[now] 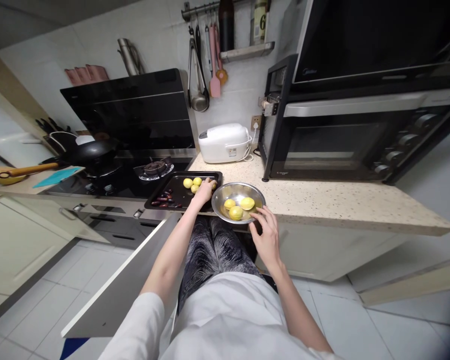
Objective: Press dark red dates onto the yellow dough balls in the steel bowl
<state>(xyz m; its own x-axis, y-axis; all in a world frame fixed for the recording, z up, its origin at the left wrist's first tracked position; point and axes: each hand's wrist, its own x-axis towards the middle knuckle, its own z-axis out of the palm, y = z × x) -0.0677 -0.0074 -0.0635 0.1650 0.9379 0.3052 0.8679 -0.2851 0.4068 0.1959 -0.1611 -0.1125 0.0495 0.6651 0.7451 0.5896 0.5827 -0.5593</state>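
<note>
main risk: the metal bowl (239, 188) sat right at the front edge of the surface (322, 202), so a hard push on its rim by the right hand (260, 220) could have tipped it — three lemons in bowl (247, 203) would probably have rolled out to the floor (71, 280). black tray (180, 197) just beside it, also near the edge; a bump could have nudged it off line. lemons in tray (188, 183) were round, so a loose pinch could have let one roll toward the dark red fruit (162, 199) at the tray's left part.

left hand (206, 188): out over the tray's right end, arm nearly straight, palm down, fingers bent down by the lemons there. a bit of yellow showed at the fingertips, couldn't tell if it was grasped. right hand: at the bowl's near right rim, fingers spread and slightly curved, thumb apart, not clenched — couldn't tell if it gripped the rim or just rested by it.
</note>
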